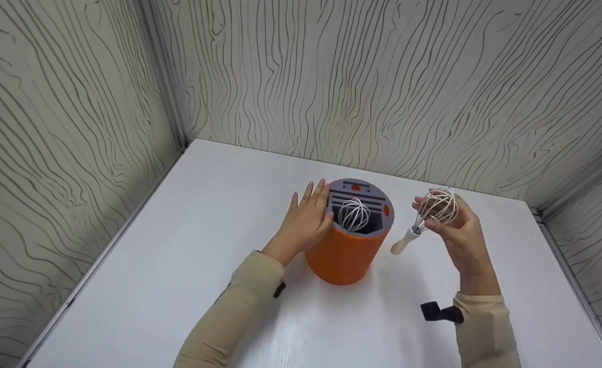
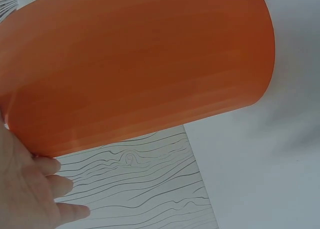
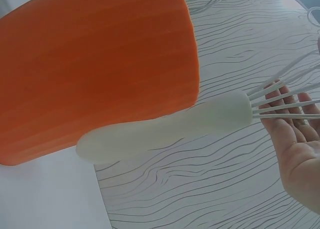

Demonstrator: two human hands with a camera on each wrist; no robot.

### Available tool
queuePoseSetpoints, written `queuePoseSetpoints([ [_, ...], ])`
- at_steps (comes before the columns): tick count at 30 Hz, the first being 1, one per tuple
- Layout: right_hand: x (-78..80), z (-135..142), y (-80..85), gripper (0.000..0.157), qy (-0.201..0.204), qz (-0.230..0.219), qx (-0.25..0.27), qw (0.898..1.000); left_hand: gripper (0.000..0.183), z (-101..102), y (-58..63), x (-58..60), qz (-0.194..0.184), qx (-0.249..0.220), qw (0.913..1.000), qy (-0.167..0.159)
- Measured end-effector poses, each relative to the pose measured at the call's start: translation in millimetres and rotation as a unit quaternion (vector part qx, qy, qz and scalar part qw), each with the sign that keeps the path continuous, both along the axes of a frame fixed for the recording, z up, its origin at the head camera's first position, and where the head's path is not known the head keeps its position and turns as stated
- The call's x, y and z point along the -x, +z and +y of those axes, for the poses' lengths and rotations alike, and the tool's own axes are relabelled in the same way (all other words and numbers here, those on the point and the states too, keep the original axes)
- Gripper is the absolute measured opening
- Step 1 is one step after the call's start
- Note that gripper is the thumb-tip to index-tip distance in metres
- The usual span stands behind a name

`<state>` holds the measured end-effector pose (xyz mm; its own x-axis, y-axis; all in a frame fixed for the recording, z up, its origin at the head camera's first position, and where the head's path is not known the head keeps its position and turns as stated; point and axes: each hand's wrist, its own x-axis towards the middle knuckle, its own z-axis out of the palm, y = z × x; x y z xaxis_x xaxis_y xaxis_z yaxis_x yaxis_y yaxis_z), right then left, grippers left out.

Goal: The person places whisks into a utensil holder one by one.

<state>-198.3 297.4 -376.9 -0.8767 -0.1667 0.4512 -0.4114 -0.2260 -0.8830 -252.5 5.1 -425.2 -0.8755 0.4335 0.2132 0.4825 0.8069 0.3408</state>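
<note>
An orange cylindrical utensil holder (image 1: pixel 343 258) with a grey slotted top stands on the white table. One whisk (image 1: pixel 353 214) is in the wide opening of that top, its wire loops up and its handle hidden inside. My left hand (image 1: pixel 305 221) rests against the holder's upper left side, fingers straight and thumb near the rim. Right of the holder, my right hand (image 1: pixel 462 230) holds a second whisk (image 1: pixel 412 236) by its wire loops. This whisk hangs tilted above the table, its pale handle (image 3: pixel 165 131) pointing down and left, beside the orange wall.
The white table (image 1: pixel 178 245) extends around the holder on all sides. Pale panels with a wood-grain line pattern (image 1: pixel 306 76) rise behind it and at both sides. Narrow slots and orange spots (image 1: pixel 355 187) mark the holder's top. A black mount (image 1: pixel 439 312) sits on the right sleeve.
</note>
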Motion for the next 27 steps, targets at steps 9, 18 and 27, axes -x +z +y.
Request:
queuePoseSetpoints([
  [9,1.7,-3,9.7,0.052,-0.004,0.017,0.002,1.0,0.062,-1,1.7,-0.8,-0.005,0.003,1.0,0.0],
  [18,0.9,-7,15.3,0.05,-0.021,0.017,0.015,1.0,0.062,0,1.4,-0.9,0.003,0.006,1.0,0.002],
  [27,0.9,-11,22.6,0.047,-0.018,0.025,0.033,0.999,0.062,0,0.7,0.0,0.009,0.009,0.9999,0.0],
])
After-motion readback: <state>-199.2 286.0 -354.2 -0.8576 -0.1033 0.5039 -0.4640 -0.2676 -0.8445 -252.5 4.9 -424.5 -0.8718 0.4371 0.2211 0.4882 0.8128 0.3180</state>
